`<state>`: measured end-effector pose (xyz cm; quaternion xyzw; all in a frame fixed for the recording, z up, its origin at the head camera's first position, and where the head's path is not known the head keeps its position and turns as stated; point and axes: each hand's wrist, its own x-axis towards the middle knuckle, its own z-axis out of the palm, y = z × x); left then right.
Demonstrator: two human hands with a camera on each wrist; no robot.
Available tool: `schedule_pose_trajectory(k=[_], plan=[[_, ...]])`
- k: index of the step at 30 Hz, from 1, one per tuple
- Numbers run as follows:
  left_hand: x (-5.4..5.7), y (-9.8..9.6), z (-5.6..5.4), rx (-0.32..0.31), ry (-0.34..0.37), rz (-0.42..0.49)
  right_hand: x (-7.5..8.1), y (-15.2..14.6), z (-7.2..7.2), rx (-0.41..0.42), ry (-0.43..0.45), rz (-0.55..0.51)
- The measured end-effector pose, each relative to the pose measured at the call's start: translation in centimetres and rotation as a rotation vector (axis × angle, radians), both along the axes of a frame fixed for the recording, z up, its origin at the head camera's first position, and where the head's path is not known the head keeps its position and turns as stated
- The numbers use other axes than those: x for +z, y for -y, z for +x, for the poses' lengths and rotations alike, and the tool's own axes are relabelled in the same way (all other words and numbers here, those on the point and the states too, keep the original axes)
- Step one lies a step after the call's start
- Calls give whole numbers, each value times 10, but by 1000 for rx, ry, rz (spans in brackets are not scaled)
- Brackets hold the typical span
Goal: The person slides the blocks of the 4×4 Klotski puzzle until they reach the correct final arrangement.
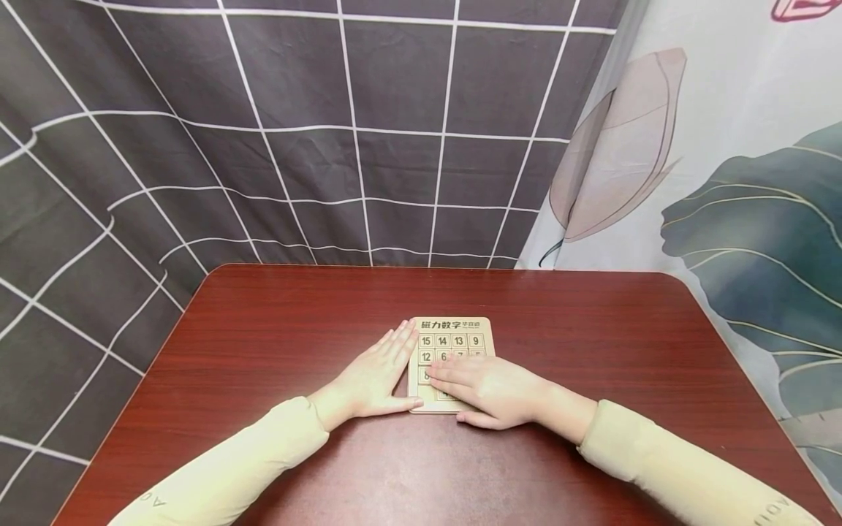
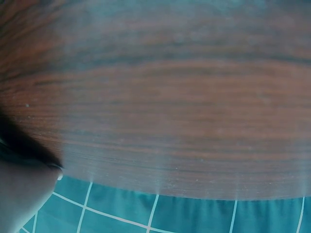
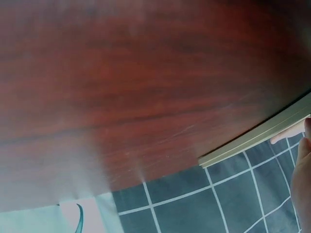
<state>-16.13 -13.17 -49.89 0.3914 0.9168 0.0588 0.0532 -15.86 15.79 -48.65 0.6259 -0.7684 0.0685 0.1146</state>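
A pale number sliding puzzle (image 1: 484,326) lies flat on the table, with dark printed characters along its top. Its upper row of tiles reads 15, 14, 13, 9. My left hand (image 1: 368,376) rests along the puzzle's left side, fingers straight and thumb spread to the lower left corner. Flat across the lower tiles lies my right hand (image 1: 496,387), its extended fingers touching them and hiding several. A bare slot (image 1: 425,394) shows at the bottom left of the grid. The right wrist view catches the puzzle's side edge (image 3: 252,138); the left wrist view shows only a sliver of hand (image 2: 26,194).
The dark red wooden table (image 1: 296,307) surrounds the puzzle on all sides. A dark curtain with white grid lines (image 1: 395,168) hangs behind and to the left. At the right hangs a white curtain with large leaf prints (image 1: 658,183).
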Motion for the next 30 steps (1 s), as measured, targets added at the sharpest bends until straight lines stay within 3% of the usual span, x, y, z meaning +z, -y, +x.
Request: schedule_pose_trajectory(k=[8,12,30], plan=[[2,0,0,2,5,11,-3,-1,11,93,-40,-37],[1,0,0,1,3,11,-1,-1,13,97,-41,-37],[4,-2,2,1,-6,0,1,3,-21,-100,37,13]])
